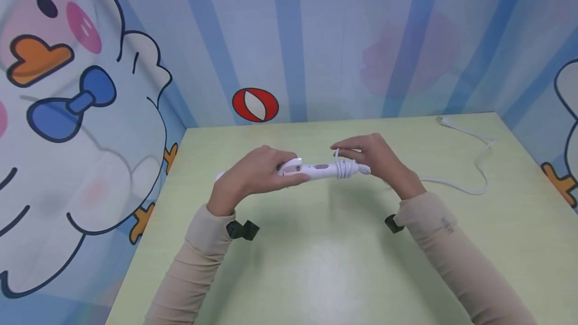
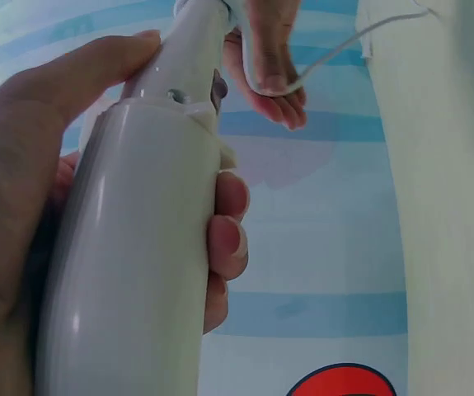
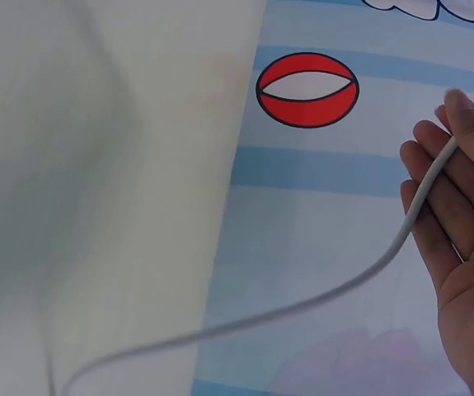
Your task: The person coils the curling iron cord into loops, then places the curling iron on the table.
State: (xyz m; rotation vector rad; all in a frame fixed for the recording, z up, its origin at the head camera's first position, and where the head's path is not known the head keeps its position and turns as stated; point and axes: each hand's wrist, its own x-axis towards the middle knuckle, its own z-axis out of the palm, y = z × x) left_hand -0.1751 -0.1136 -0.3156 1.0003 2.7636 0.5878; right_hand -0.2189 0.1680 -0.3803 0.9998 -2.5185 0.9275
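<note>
My left hand [image 1: 257, 170] grips a white hair curling iron [image 1: 328, 171], held roughly level above the table. The thumb lies along its body in the left wrist view, with fingertips curled round the far side of the thick white barrel [image 2: 129, 247]. A grey-purple button panel [image 1: 322, 167] shows on the handle. Several turns of white cord [image 1: 345, 168] wrap the handle's right end. My right hand [image 1: 377, 157] is just beyond that end. It pinches the loose cord [image 3: 422, 194] between thumb and fingers; the cord runs across the fingers in the right wrist view.
The rest of the cord [image 1: 456, 187] curves over the pale green table [image 1: 311, 260] to the plug [image 1: 444, 121] near the back right edge. Patterned walls [image 1: 334, 39] stand behind and beside the table. Small black devices [image 1: 244, 230] sit at both wrists.
</note>
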